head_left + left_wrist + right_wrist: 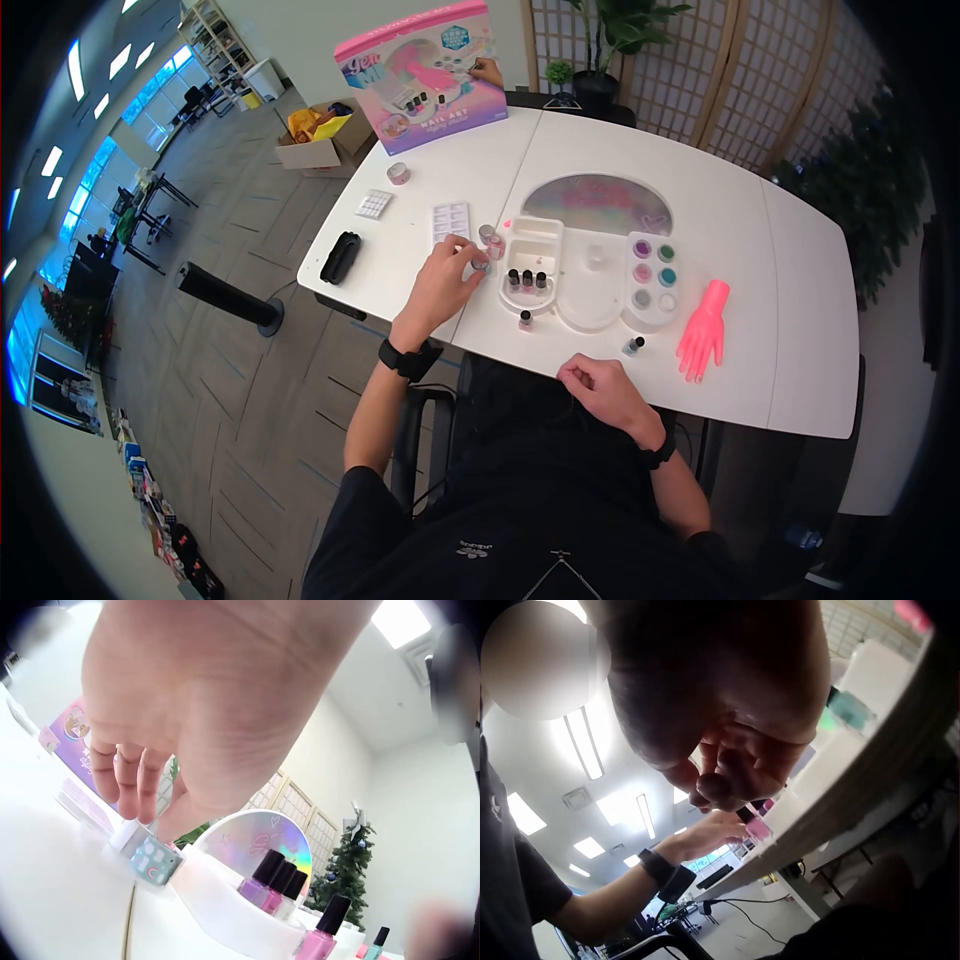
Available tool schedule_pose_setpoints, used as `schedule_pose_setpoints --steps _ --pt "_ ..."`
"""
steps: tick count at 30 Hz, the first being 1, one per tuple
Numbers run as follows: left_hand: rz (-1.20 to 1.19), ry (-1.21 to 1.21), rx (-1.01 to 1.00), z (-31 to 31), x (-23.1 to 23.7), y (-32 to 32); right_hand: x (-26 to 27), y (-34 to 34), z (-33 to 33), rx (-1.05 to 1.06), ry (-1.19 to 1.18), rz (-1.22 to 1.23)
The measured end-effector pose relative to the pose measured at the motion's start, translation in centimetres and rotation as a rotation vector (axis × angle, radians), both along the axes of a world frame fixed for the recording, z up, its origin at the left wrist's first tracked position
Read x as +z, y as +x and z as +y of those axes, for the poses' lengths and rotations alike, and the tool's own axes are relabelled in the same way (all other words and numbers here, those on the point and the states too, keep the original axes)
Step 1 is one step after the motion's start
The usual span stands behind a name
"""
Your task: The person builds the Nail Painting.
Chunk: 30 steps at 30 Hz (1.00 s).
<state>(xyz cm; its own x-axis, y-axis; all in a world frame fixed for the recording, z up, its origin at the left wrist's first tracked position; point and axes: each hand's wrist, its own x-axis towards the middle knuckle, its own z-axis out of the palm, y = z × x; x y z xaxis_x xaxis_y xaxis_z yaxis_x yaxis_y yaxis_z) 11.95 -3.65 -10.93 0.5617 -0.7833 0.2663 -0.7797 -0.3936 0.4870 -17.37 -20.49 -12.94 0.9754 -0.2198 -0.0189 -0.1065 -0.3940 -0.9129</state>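
Note:
My left hand [447, 283] [202, 697] is at the left of the white nail station [588, 300], thumb and fingertips pinching a small jar [156, 862] with a teal rainbow label. Beside that jar are two more small jars [492, 241]. Three black-capped polish bottles [527, 281] stand in the station's front tray; a pink bottle [526, 321] is in front of it. My right hand [605, 392] [735, 761] rests at the table's front edge, fingers loosely curled, with nothing visible in it. A teal bottle [632, 346] stands just beyond it.
A pink model hand [706, 332] lies to the right. Colored pots [642, 248] fill the station's right side. Leftward are a white mold tray [451, 222], a gem sheet [374, 204], a round tub [399, 173] and a black case [341, 257]. The product box [425, 80] stands behind.

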Motion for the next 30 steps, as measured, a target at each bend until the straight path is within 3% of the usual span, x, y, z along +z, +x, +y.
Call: schedule_pose_setpoints --steps 10,15,21,25,30 --pt "-0.258 -0.002 0.029 0.1 -0.3 -1.4 -0.5 0.1 0.0 -0.038 0.034 -0.045" --pt "-0.163 -0.049 -0.054 1.8 4.3 -6.0 2.7 0.0 1.3 -0.05 -0.069 -0.159" --pt "-0.2 -0.059 -0.296 2.6 7.7 -11.2 5.0 1.7 2.7 -0.05 -0.43 -0.444" --pt "-0.119 -0.038 -0.416 2.7 8.3 -12.9 4.8 2.2 2.8 -0.084 -0.486 -0.468" --pt "0.082 -0.051 -0.422 2.7 8.3 -13.1 5.0 1.7 2.7 -0.092 -0.46 -0.482"
